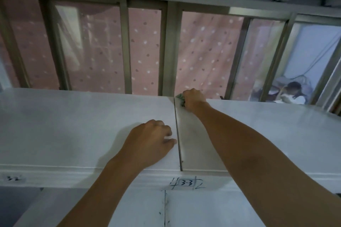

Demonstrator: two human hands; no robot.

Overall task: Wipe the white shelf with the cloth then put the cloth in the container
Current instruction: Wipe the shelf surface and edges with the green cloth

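Note:
The white shelf (73, 125) spans the view, its top split by a dark seam running front to back. My right hand (193, 100) reaches to the far edge beside the seam and grips a green cloth (180, 98), most of it hidden under the fist. My left hand (153, 140) rests on the shelf top just left of the seam, fingers loosely curled, holding nothing. No container is in view.
Behind the shelf stand metal window bars (127, 46) with a pink dotted curtain (145, 51). A person (293, 94) sits beyond the window at far right. Handwritten labels (186, 183) mark the shelf's front edge.

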